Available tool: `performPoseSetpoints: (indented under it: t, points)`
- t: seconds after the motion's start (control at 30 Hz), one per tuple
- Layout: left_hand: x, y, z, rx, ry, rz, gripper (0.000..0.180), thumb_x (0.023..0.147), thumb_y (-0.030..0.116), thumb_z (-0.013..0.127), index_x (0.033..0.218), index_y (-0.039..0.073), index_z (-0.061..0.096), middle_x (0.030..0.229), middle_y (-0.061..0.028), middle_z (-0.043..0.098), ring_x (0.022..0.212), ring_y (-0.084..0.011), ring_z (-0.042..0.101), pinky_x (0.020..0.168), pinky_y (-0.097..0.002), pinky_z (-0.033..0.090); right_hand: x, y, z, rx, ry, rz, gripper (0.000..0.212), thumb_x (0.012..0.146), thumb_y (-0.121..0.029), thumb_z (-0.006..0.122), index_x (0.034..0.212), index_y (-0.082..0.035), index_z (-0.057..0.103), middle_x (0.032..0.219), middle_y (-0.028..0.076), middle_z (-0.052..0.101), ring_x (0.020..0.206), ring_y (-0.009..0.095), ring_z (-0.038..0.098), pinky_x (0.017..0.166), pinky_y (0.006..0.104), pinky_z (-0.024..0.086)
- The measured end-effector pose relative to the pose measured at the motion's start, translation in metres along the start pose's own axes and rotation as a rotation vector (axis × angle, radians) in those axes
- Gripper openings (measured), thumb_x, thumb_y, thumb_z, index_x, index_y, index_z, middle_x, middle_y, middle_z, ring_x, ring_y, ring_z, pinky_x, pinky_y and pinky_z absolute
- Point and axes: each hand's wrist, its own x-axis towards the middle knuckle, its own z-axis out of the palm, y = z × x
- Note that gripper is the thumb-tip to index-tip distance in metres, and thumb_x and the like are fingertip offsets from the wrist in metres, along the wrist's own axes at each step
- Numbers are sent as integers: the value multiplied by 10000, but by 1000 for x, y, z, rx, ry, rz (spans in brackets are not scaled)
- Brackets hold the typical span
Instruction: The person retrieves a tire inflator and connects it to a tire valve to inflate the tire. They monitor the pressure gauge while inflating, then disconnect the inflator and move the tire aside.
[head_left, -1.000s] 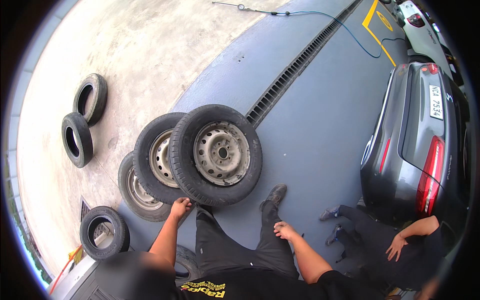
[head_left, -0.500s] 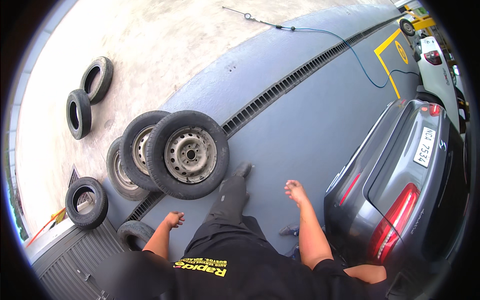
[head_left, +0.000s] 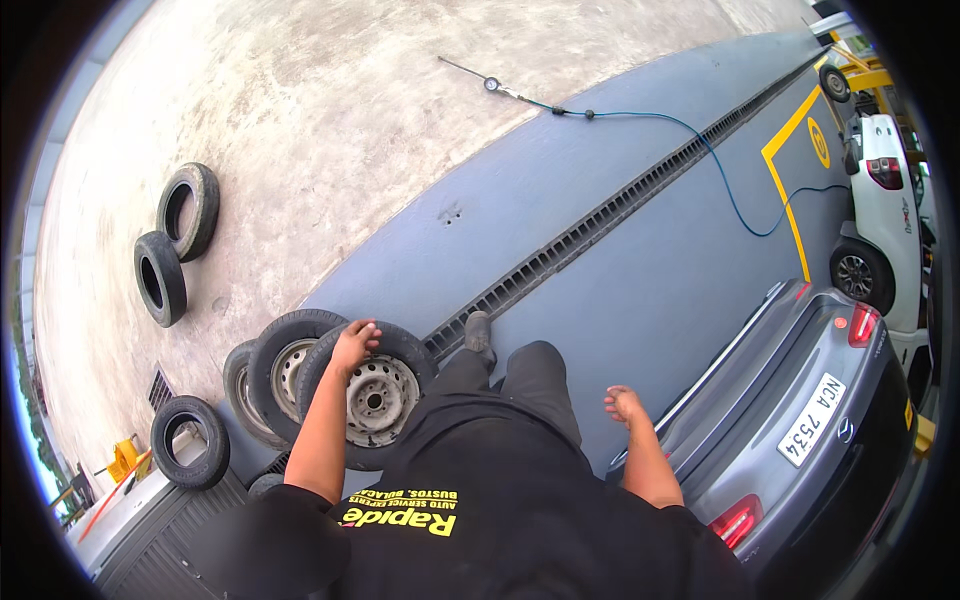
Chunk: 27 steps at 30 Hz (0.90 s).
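Note:
My left hand (head_left: 356, 345), empty with loosely bent fingers apart, is seen over the top edge of a wheel (head_left: 397, 395) with a worn, pale steel rim. I cannot tell whether it touches the tyre. Two more wheels, the middle one (head_left: 285, 375) and the farthest left one (head_left: 238, 385), overlap with it in a row. My right hand (head_left: 623, 403) hangs free over the grey floor, its fingers slightly curled and nothing in them. Nearest to it is the rear of a dark grey car (head_left: 740, 400).
Loose tyres (head_left: 190, 440), (head_left: 160, 278) lie to the left. A drain grate (head_left: 590, 220) crosses the painted floor. A blue air hose (head_left: 660, 115) with a tyre gauge (head_left: 491, 84) trails ahead. A white vehicle (head_left: 885, 215) stands far right, and a grey slatted surface (head_left: 175, 545) is lower left.
My body has moved forward, and my legs have changed their stride. My left hand has swung up in front of the front wheel. The wheels and car sit lower in the view.

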Motion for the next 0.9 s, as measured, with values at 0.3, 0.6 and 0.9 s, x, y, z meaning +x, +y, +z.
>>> performPoseSetpoints:
  t: [0.3,0.6,0.9]
  points:
    - [107,228,10,-54,49,146,436,1002,344,496,1369,112,537,1195,-72,658,1070,-208,607,914,-379,451,82,-213,-86,-181,-113,34,504,946,-391,578,1372,-126,529,1171,61,658,986,215,636,786,401,488]
    - [156,169,15,-27,-246,-680,401,896,89,482,1280,177,560,1008,-26,683,786,-194,631,703,-383,492,134,-647,-115,-86,8,-455,387,883,-291,696,1172,-48,612,867,85,674,758,198,623,711,355,505]
    - [406,387,22,-228,144,-214,421,961,192,487,1371,97,507,1165,-64,637,1002,-147,581,857,-328,451,284,-880,3,-601,-69,-503,569,891,-426,665,1305,-54,546,1146,111,686,1166,303,602,1028,392,444]
